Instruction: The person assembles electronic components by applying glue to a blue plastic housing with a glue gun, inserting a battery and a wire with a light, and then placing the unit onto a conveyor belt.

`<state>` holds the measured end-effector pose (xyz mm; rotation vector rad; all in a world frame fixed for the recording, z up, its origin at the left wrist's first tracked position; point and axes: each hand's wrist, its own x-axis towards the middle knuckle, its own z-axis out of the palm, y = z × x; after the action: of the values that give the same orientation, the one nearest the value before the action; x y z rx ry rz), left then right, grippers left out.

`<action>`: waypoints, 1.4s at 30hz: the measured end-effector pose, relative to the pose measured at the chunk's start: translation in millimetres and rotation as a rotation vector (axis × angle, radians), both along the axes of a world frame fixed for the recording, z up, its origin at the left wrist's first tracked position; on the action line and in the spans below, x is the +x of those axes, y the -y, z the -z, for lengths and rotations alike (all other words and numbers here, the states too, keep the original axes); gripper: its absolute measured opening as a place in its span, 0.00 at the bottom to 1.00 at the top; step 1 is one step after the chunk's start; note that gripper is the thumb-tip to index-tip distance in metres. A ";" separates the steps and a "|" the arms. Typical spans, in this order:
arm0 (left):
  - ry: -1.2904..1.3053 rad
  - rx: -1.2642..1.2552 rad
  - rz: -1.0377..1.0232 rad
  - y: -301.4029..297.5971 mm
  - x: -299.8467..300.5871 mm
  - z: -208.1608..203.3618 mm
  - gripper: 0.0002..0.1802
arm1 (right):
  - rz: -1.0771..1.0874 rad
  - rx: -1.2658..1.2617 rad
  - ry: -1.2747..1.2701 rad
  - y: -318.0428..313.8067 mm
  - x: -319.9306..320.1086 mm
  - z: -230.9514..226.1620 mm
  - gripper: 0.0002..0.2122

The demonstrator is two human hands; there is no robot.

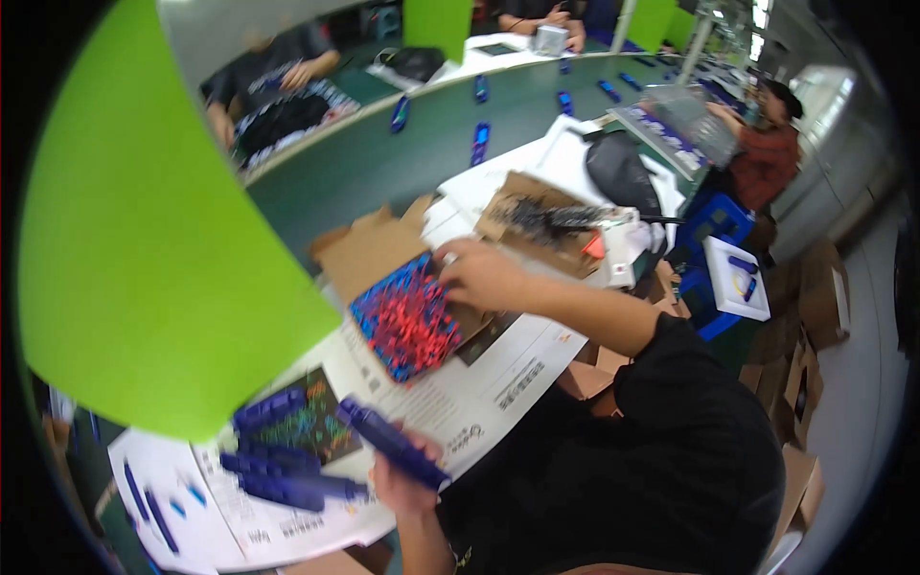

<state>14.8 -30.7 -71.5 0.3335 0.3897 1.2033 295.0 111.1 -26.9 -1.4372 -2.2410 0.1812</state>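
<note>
My left hand (407, 487) is closed around a long dark blue plastic housing (393, 443), tilted with its far end up to the left. Fingers of my right hand (479, 275) are curled down at the far right corner of an open cardboard box (369, 251); whatever they may pinch is too small or blurred to see. Many small red and blue parts (407, 321) with thin stems fill that box. Several more dark blue housings (278, 479) lie in a pile left of my left hand, beside a dark mat with coloured marks (321, 417).
White printed sheets (517, 374) cover the worktop. A green partition (163, 240) stands at my left. Beyond the box, another carton (527, 206) holds dark small parts. Blue devices (481, 142) lie along a green conveyor (355, 172), with co-workers (762, 144) around it.
</note>
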 end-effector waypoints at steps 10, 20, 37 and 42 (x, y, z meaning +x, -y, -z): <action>-0.225 -0.092 0.069 -28.9 23.9 -33.6 0.21 | -0.099 0.325 -0.189 87.1 -47.5 -65.7 0.09; -0.357 -0.171 0.159 -46.3 44.0 -45.5 0.17 | -0.206 -0.165 -0.526 110.6 -59.2 -42.3 0.16; -0.453 0.236 0.034 -30.6 53.9 -47.1 0.24 | 0.054 -0.941 -1.524 105.8 -75.1 -24.7 0.11; -0.150 0.019 0.010 -35.0 47.7 -40.1 0.18 | -0.002 -0.756 -1.782 97.4 -55.5 -35.7 0.11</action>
<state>62.6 4.4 -31.3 0.4431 0.5056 1.1762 239.4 13.7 8.8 -0.7504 -0.6172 1.6276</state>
